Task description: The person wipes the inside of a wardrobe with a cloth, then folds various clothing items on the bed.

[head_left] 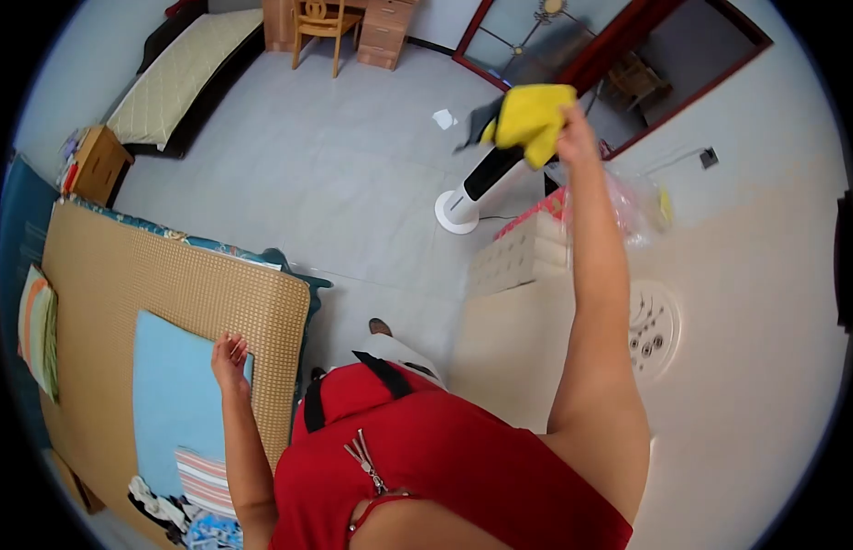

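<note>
My right hand [578,139], raised at the end of an outstretched arm, is closed on a yellow and dark grey cloth [535,117]. The cloth hangs loosely and is a little blurred. Beneath it in the view stands a white and black tower fan [459,211], its top hidden behind the cloth; whether the two touch I cannot tell. On the other side, my left hand [230,362] hovers over the bed, above the edge of a light blue mat [174,394]. Its fingers are loosely bent and apart, holding nothing.
The bed with a woven mat [106,266] takes up the left. A patterned white cabinet [504,261] and plastic-wrapped items [633,206] stand by the right wall. Further back are a narrow bed [193,69], a wooden chair [321,23] and a paper scrap [444,118] on the floor.
</note>
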